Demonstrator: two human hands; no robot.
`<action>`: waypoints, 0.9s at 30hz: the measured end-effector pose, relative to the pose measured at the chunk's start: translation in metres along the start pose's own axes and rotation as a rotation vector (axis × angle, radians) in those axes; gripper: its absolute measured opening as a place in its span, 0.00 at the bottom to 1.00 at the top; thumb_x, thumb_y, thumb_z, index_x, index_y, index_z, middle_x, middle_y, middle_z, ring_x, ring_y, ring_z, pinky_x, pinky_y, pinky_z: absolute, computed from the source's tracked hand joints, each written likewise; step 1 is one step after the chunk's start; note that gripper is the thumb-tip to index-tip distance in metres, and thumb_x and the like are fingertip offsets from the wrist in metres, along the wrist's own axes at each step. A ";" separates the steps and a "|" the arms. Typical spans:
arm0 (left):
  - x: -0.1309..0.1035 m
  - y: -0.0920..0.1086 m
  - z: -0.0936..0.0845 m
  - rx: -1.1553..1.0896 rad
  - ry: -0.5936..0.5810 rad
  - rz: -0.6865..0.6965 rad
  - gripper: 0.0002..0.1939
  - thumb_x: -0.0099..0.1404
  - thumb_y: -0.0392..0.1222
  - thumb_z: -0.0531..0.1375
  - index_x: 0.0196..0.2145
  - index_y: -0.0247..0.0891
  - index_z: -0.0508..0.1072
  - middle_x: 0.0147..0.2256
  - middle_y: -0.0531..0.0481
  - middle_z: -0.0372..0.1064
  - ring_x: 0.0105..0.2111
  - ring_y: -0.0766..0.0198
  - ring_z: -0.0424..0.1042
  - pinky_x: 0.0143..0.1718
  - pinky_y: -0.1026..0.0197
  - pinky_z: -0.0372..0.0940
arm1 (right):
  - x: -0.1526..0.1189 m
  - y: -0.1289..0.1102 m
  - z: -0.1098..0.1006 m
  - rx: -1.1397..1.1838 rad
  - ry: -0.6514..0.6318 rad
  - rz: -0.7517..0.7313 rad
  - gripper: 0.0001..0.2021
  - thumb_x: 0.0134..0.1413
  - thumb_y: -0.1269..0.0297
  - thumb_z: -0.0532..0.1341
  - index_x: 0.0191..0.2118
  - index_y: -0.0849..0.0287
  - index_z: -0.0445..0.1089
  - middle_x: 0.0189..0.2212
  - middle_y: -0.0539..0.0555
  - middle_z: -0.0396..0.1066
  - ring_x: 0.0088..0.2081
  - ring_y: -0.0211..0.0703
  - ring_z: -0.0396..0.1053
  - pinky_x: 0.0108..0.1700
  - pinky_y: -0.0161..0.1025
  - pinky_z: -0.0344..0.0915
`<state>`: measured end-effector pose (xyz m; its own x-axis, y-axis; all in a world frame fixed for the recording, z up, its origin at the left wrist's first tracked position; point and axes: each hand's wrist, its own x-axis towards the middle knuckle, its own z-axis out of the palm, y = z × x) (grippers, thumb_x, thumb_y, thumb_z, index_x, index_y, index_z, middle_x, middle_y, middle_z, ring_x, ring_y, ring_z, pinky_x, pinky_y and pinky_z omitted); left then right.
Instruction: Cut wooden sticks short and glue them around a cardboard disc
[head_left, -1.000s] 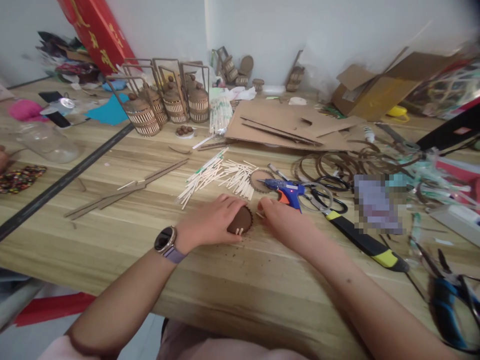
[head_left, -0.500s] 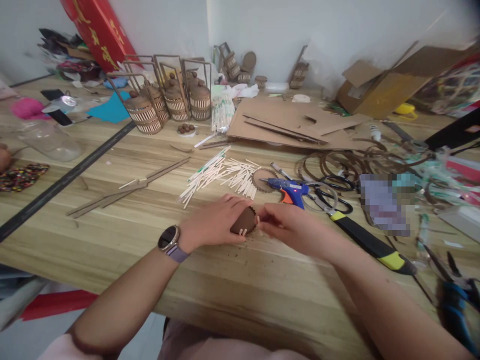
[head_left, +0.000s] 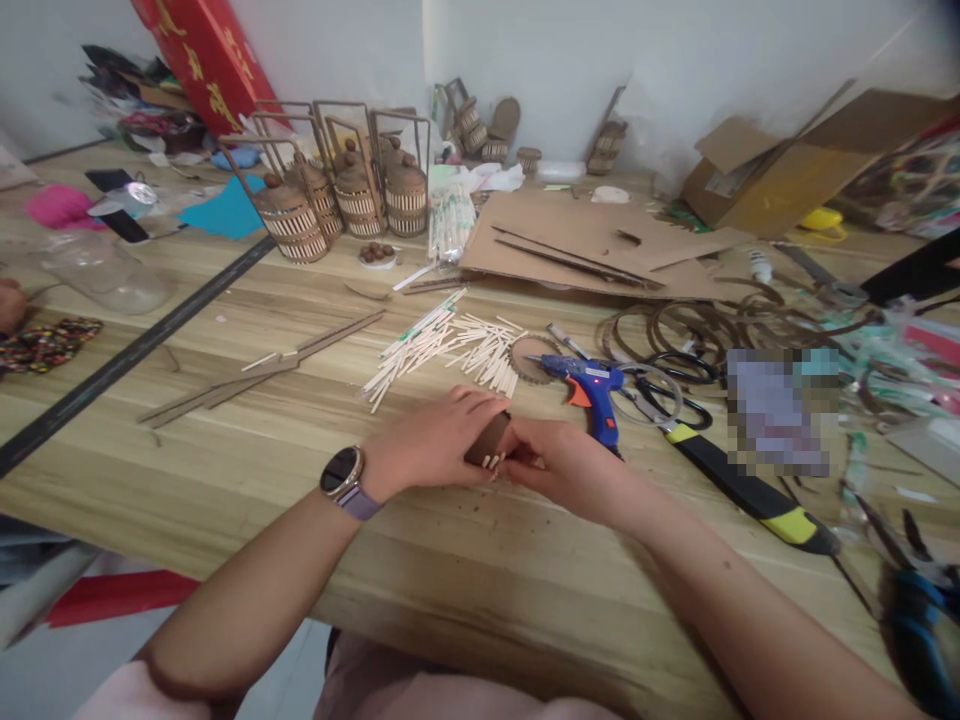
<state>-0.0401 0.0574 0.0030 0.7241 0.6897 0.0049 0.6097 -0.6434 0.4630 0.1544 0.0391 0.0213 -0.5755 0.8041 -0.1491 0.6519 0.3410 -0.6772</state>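
Note:
A small round brown cardboard piece with a few short pale sticks at its near edge lies between my hands. My left hand, with a watch at the wrist, grips it from the left, thumb and fingers around its rim. The fingers of my right hand are pinched at its right edge; whatever they hold is too small to make out. Beyond my hands lies a heap of pale sticks. A round brown disc with a notched rim touches the tip of a blue glue gun.
Scissors, a black and yellow tool and pliers lie to the right. Cardboard sheets and small lidded baskets stand or lie at the back. Brown strips cross at left. Another person's hand shows at the far left.
My right hand has moved left and slightly nearer, to the front edge of the round piece, uncovering more of the glue gun. The view has shifted a little.

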 end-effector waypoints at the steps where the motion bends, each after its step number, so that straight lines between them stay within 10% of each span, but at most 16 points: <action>1: 0.000 0.000 0.000 0.002 0.001 0.001 0.39 0.57 0.43 0.69 0.61 0.34 0.57 0.61 0.37 0.59 0.62 0.49 0.56 0.63 0.49 0.53 | 0.000 0.000 0.001 -0.008 0.001 -0.004 0.05 0.55 0.73 0.59 0.31 0.58 0.69 0.26 0.48 0.73 0.28 0.37 0.68 0.30 0.33 0.58; 27: 0.001 0.005 0.007 -0.006 0.037 0.022 0.37 0.54 0.42 0.68 0.59 0.36 0.59 0.60 0.38 0.60 0.61 0.45 0.56 0.61 0.44 0.55 | -0.001 0.009 0.003 -0.266 -0.034 -0.191 0.04 0.59 0.73 0.58 0.33 0.59 0.66 0.30 0.52 0.72 0.32 0.41 0.69 0.32 0.34 0.58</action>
<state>-0.0342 0.0524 -0.0005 0.7249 0.6872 0.0479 0.5916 -0.6567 0.4676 0.1593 0.0392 0.0133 -0.7130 0.6983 -0.0642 0.6340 0.6029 -0.4843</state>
